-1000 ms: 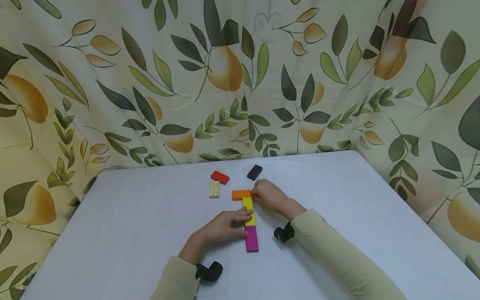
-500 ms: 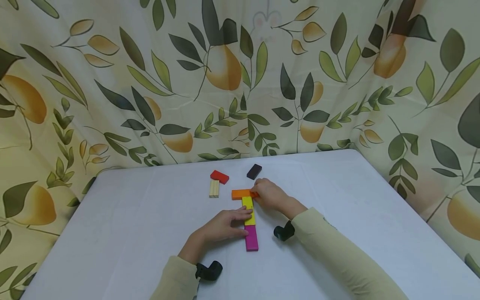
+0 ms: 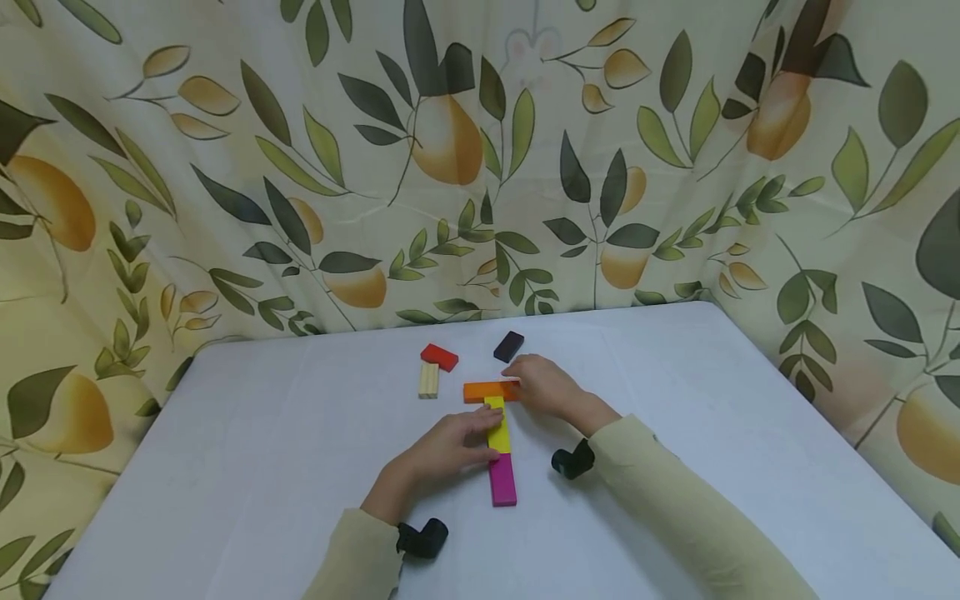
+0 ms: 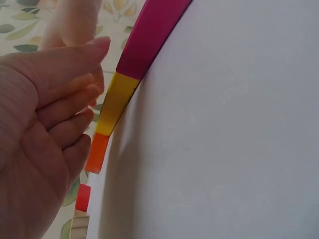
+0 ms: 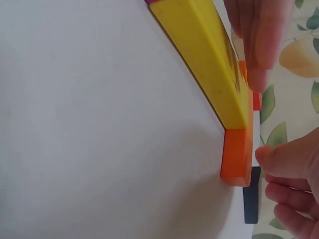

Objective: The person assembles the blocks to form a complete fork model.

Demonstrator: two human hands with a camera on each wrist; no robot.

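left hand [image 3: 450, 446] reaches in over the yellow block [image 3: 500, 439], its fingers relaxed and slightly spread, the thumb apart from them and near the join with the magenta block [image 3: 502, 481]. it grips nothing; in the left wrist view a gap shows between the thumb and the blocks, though whether a fingertip touches the yellow one i cannot tell. right hand [image 3: 551, 387] is just by the right end of the orange block [image 3: 483, 392], loosely curled, thumb and fingers apart and holding nothing.

these three blocks lie flat on the white table [image 3: 225, 467]: the orange one crosswise at the far end, the yellow one meeting its near side, the magenta one end to end with the yellow, so they make a t shape. beyond the right hand lies a black block [image 3: 509, 347], set at a slant. to the left of the orange one are a plain wooden block [image 3: 428, 381] and, at its far end, a slanted red block [image 3: 439, 357]. both wrists carry a black device, below pale sleeves [image 3: 690, 508], and a curtain [image 3: 300, 83] printed with fruit and leaves hangs behind.
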